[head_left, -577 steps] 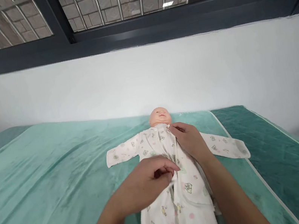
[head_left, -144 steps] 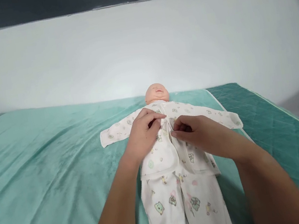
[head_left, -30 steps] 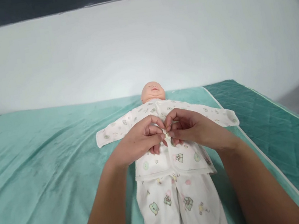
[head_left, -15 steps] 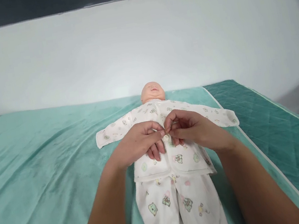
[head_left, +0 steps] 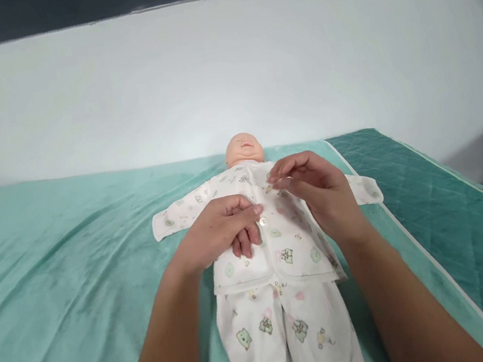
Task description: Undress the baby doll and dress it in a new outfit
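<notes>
A baby doll (head_left: pixel 243 148) lies on its back on a teal blanket (head_left: pixel 61 267), dressed in a white printed top (head_left: pixel 288 241) and matching trousers (head_left: pixel 286 334). My left hand (head_left: pixel 219 231) rests on the doll's chest, its fingers curled and pinching the left edge of the top's front by a small button (head_left: pixel 261 221). Over the upper chest near the collar, my right hand (head_left: pixel 317 190) hovers with its fingers loosely apart and nothing in them. The doll's sleeves are spread out to both sides.
A white wall (head_left: pixel 223 73) runs right behind the doll's head. A darker quilted green mat (head_left: pixel 449 202) lies to the right of the blanket. The bed edge drops off at the far right.
My right hand has let go of the top's front at the button and lifted up toward the collar. My left hand stays on the chest, slightly lower.
</notes>
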A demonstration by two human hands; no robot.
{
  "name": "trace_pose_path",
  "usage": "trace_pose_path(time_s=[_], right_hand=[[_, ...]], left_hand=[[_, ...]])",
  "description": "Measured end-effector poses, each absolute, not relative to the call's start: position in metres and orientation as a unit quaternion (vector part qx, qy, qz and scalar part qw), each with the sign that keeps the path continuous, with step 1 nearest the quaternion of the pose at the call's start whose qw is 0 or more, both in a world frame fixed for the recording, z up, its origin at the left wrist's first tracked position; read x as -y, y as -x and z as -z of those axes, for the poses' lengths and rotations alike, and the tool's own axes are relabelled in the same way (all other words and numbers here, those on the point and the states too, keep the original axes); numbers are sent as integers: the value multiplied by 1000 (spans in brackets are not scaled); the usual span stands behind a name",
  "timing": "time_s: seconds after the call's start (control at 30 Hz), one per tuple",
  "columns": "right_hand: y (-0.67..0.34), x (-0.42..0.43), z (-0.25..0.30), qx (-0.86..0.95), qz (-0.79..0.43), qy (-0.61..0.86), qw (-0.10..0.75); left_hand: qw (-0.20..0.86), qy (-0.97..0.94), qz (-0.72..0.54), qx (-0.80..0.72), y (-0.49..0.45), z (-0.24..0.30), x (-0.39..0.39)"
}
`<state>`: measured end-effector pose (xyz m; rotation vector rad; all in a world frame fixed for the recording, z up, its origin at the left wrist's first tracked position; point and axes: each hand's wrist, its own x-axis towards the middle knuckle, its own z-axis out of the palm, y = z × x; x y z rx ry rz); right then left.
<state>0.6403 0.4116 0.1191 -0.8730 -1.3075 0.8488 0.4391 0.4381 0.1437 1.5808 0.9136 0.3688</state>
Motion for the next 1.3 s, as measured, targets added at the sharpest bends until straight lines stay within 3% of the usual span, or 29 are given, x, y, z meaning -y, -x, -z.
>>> trace_pose_path(time_s=[0.17,0.27,0.37,0.53,0.67,0.9,1.1,1.3], right_hand=[[-636,-418,-110,622,-241,461,586],[-633,-418,-107,657,-207,507,518],[-631,-417,-108,631,-259,546,486],[-643,-430,-98,581,-299,578,489],[-665,-445,-72,572,-187,644,471],[-730,-410,-30,576,-13,755,315],[-792,-356,-16,551,7,815,183],[-790,-340,-20,536,-6,826,176]], left_hand=[[564,-649,-318,-399,-446,-139,-442],[421,-636,-463,-451,-449,-132,-445],[288,-636,-508,-504,-448,-123,-452],[234,-677,-468,-517,-443,-102,-473],[244,-664,-451,-544,-435,-83,-485],[40,-732,-391,-557,-383,-50,-469],[48,-640,-335,-690,-321,-47,-435],[63,-655,-260,-706,-302,-59,-440]])
